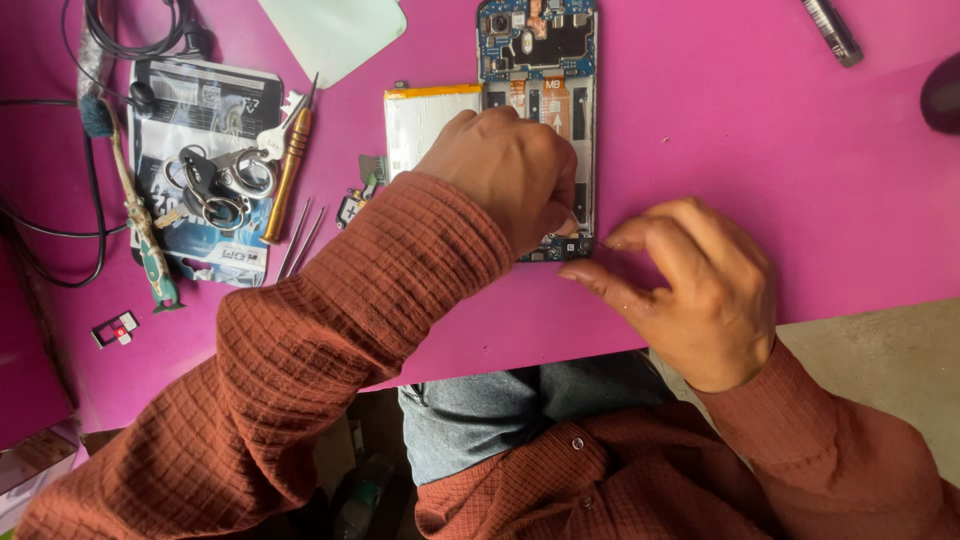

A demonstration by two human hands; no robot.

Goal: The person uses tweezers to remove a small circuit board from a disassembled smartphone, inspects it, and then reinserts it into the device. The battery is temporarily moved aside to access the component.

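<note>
An opened phone [540, 60] lies back-up on the pink table [760, 150], its blue circuit board showing at the top. My left hand [505, 175] rests on its lower half, fingers curled down over the frame, hiding what they touch. My right hand [690, 285] sits just right of the phone's bottom corner, fingertips pinched near the edge; I cannot tell if it holds anything. A flat white battery [420, 120] with an orange top edge lies beside the phone on the left.
At the left lie a printed packet [215, 110] with a bunch of keys [215, 180], a brass-handled screwdriver [287, 170], thin tweezers [300, 240], small loose parts [355, 200] and a SIM tray [115, 328]. Black cables [130, 30] run at the top left. A dark pen-like tool [832, 30] lies top right.
</note>
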